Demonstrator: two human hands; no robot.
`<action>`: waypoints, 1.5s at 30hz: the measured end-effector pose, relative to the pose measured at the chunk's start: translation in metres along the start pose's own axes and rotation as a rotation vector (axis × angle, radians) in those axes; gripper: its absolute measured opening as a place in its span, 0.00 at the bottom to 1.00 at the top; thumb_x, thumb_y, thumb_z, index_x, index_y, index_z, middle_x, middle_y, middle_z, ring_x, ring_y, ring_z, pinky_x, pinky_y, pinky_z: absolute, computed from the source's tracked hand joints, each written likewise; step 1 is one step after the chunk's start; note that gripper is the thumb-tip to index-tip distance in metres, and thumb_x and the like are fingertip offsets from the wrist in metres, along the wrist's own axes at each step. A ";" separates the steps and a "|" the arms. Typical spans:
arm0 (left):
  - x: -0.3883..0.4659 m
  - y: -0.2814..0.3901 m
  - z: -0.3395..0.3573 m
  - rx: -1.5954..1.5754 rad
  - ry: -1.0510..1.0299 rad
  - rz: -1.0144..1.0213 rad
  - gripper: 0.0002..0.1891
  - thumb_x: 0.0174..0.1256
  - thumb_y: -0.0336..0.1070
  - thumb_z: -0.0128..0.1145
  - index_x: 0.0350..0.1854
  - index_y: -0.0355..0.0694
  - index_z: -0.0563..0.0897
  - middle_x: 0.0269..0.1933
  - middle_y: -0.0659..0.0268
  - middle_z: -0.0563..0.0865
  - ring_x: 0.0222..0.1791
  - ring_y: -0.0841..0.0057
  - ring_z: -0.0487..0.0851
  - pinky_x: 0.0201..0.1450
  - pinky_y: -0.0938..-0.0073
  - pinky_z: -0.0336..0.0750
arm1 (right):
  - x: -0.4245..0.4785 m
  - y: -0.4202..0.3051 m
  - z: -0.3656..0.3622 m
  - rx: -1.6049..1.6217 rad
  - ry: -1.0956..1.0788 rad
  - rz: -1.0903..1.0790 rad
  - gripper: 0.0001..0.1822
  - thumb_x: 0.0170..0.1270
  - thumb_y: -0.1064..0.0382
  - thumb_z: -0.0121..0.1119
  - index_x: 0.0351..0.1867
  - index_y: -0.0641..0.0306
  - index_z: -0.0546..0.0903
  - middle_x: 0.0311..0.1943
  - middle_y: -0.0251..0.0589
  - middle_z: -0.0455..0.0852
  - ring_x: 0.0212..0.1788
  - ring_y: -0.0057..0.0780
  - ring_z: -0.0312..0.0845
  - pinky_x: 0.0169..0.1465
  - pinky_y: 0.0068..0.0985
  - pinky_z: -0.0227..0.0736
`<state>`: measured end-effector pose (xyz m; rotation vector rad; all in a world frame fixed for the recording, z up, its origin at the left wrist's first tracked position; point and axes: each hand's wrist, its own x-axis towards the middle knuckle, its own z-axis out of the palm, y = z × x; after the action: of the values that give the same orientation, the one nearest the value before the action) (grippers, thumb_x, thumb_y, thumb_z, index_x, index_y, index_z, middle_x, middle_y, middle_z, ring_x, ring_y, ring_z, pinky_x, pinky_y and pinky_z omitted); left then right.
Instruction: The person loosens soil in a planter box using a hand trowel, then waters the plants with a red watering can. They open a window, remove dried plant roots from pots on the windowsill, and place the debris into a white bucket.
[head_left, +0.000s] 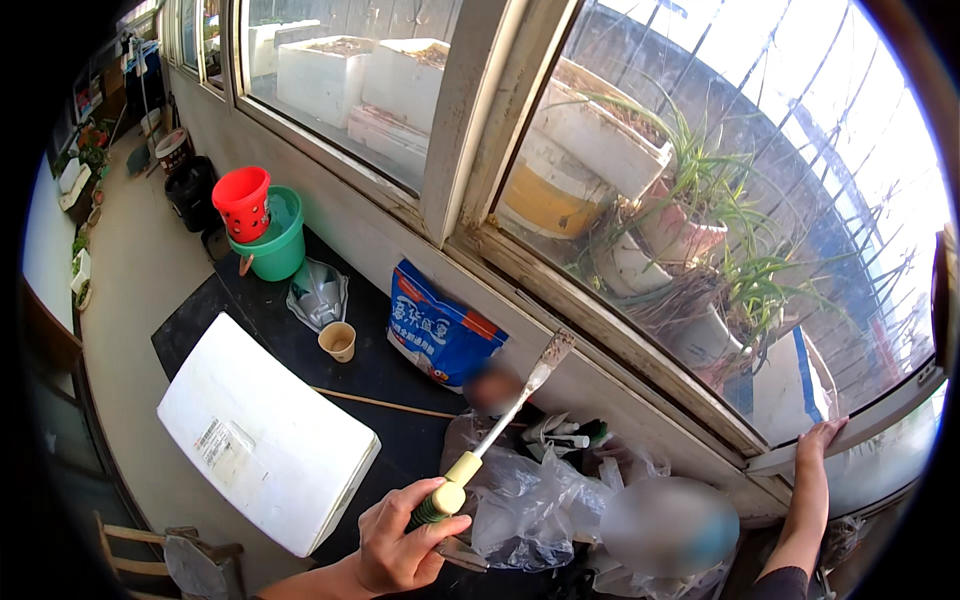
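Observation:
My left hand (405, 540) is closed around the handles of a small garden tool (502, 424) with a pale yellow fitting, a metal shaft and a dirty flat blade that points up to the right. A second handle, yellow and green, lies in the same hand, with a metal blade below it. At the far right my right hand (821, 437) rests on the window frame's lower rail (877, 420); whether its fingers grip the rail is hard to tell. Behind the glass stand potted spider-like plants (701, 187) and white foam boxes (600, 135).
A black table (247, 300) holds a white foam box lid or box (262, 442), a paper cup (337, 341), a green bucket (281, 240) with a red bucket (244, 202), a blue bag (442, 326), a thin stick (382, 401) and clear plastic bags (525, 502). A wooden chair (135, 536) stands lower left.

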<state>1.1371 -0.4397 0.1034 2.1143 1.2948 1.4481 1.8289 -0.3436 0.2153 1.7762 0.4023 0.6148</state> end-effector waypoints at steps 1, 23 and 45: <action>0.001 0.001 0.007 0.001 -0.006 -0.006 0.09 0.59 0.34 0.56 0.40 0.48 0.87 0.51 0.51 0.79 0.41 0.63 0.84 0.41 0.71 0.78 | 0.001 -0.003 -0.001 0.028 0.012 -0.008 0.41 0.65 0.30 0.43 0.67 0.61 0.70 0.69 0.47 0.68 0.72 0.47 0.58 0.73 0.56 0.38; -0.017 0.029 0.025 -0.038 -0.018 0.022 0.17 0.46 0.27 0.61 0.40 0.49 0.88 0.51 0.55 0.80 0.36 0.67 0.84 0.35 0.74 0.81 | -0.019 0.021 -0.024 0.166 0.049 -0.052 0.31 0.65 0.38 0.49 0.58 0.57 0.79 0.58 0.36 0.81 0.64 0.34 0.71 0.72 0.44 0.47; -0.039 0.014 -0.046 0.079 0.134 -0.146 0.12 0.56 0.30 0.55 0.40 0.46 0.87 0.51 0.49 0.79 0.43 0.57 0.83 0.42 0.67 0.81 | -0.234 -0.067 -0.289 1.248 1.287 -1.133 0.16 0.55 0.64 0.63 0.46 0.64 0.79 0.50 0.45 0.81 0.55 0.42 0.75 0.57 0.36 0.71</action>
<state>1.1012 -0.4894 0.1102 1.9519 1.5442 1.5221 1.4719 -0.2310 0.1641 1.4728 2.8940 0.5764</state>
